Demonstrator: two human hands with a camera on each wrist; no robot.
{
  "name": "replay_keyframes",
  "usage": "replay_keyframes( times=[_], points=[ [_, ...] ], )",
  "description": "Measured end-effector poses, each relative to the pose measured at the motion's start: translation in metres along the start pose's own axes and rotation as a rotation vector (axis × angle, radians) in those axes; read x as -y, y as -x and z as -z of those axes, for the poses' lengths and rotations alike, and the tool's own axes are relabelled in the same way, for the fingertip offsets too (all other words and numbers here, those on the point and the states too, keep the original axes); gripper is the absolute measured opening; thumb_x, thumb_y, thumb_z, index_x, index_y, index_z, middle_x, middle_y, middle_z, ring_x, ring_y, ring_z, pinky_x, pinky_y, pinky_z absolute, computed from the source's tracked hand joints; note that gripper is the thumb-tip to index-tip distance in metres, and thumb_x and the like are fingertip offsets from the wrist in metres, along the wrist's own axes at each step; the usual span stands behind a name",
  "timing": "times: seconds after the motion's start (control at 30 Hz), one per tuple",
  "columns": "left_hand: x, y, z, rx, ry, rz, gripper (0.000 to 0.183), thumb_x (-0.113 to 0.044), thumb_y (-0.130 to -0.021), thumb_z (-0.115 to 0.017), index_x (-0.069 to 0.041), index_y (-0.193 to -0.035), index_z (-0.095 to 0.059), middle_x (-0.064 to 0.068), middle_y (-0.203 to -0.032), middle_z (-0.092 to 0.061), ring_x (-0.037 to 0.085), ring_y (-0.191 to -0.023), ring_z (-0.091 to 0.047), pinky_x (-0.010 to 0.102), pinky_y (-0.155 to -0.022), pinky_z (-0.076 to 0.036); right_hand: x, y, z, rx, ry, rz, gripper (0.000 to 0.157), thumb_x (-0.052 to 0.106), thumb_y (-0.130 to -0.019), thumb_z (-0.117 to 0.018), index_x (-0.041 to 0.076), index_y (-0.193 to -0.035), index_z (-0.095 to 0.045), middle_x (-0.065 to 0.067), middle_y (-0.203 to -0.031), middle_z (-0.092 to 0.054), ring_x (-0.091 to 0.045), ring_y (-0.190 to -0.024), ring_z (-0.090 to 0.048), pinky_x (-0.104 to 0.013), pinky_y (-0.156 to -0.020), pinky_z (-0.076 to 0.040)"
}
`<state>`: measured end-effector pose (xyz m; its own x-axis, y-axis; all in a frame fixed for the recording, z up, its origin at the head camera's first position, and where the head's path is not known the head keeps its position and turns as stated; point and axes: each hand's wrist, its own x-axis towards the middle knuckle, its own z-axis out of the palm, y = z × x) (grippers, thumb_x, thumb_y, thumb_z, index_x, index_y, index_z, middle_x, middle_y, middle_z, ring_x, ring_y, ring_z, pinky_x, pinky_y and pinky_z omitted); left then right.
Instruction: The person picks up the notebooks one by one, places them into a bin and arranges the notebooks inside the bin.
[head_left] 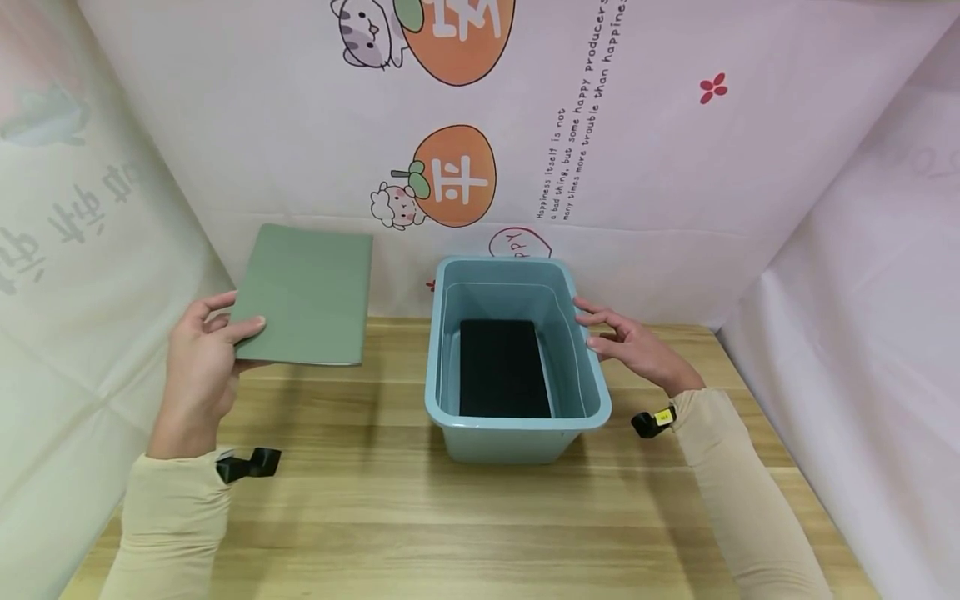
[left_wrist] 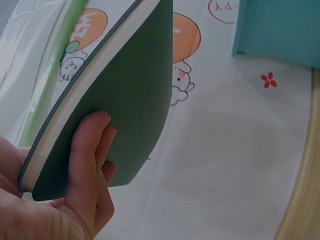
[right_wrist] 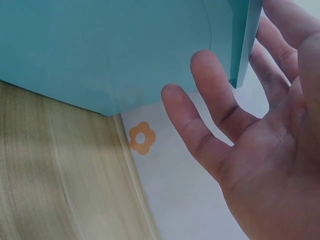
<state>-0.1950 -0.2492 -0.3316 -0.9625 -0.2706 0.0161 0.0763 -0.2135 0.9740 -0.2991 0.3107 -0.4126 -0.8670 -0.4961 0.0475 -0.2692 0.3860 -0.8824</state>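
In the head view my left hand (head_left: 206, 358) grips a green soft-covered notebook (head_left: 307, 292) by its lower left corner, above the table. The thumb lies on the front cover; in the left wrist view the fingers (left_wrist: 85, 160) press its other cover, and the page edges show. My right hand (head_left: 637, 350) touches the right rim of a blue plastic bin (head_left: 517, 423) with fairly straight fingers. In the right wrist view two fingers (right_wrist: 212, 75) extend beside the bin's outer wall. A flat black rectangular thing (head_left: 502, 367) lies inside the bin; its kind is unclear.
The bin stands on a wood-grain table (head_left: 480, 533), near its back edge. Behind it hangs a white printed cloth (head_left: 637, 192) with cartoon figures and writing. More white cloth hangs at the left side (head_left: 67, 275) and right side (head_left: 862, 292).
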Motion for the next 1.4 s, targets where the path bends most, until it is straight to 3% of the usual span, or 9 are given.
replay_keyframes(
  times=[0.3,0.77,1.07,1.4],
  points=[
    [-0.005,0.007,-0.013,0.084,0.035,-0.015,0.042,-0.004,-0.094,-0.071,-0.018,-0.127,-0.048,0.002,-0.112,-0.056,0.010,-0.083,-0.070,0.025,-0.063,-0.061,0.000,0.000,0.000,-0.003,0.003,-0.001,0.043,0.021,-0.104,-0.059,0.016,-0.146,-0.053,0.013,-0.170,-0.023,-0.033,-0.152,-0.035,-0.027,-0.095,-0.056],
    [-0.009,0.013,-0.029,0.104,0.068,-0.024,0.043,-0.001,-0.094,-0.070,-0.017,-0.126,-0.047,0.003,-0.113,-0.054,0.011,-0.089,-0.069,0.025,-0.066,-0.062,0.001,0.000,0.000,0.002,0.010,-0.001,0.042,0.021,-0.105,-0.059,0.017,-0.146,-0.053,0.013,-0.170,-0.022,-0.029,-0.147,-0.043,-0.029,-0.093,-0.057],
    [-0.011,0.016,-0.037,0.137,0.060,-0.021,0.042,-0.003,-0.095,-0.069,-0.019,-0.127,-0.047,0.002,-0.113,-0.052,0.011,-0.088,-0.069,0.023,-0.066,-0.061,0.001,-0.002,-0.001,0.006,0.019,0.011,0.042,0.021,-0.105,-0.058,0.015,-0.147,-0.053,0.010,-0.171,-0.022,-0.011,-0.141,-0.048,-0.029,-0.093,-0.057],
    [-0.016,0.015,-0.055,0.177,0.043,-0.003,0.042,-0.003,-0.096,-0.068,-0.019,-0.128,-0.045,0.003,-0.115,-0.050,0.012,-0.087,-0.069,0.022,-0.064,-0.060,0.002,-0.001,-0.001,0.004,0.007,-0.007,0.041,0.022,-0.106,-0.057,0.016,-0.146,-0.053,0.013,-0.171,-0.022,-0.032,-0.151,-0.037,-0.030,-0.094,-0.057]
  ],
)
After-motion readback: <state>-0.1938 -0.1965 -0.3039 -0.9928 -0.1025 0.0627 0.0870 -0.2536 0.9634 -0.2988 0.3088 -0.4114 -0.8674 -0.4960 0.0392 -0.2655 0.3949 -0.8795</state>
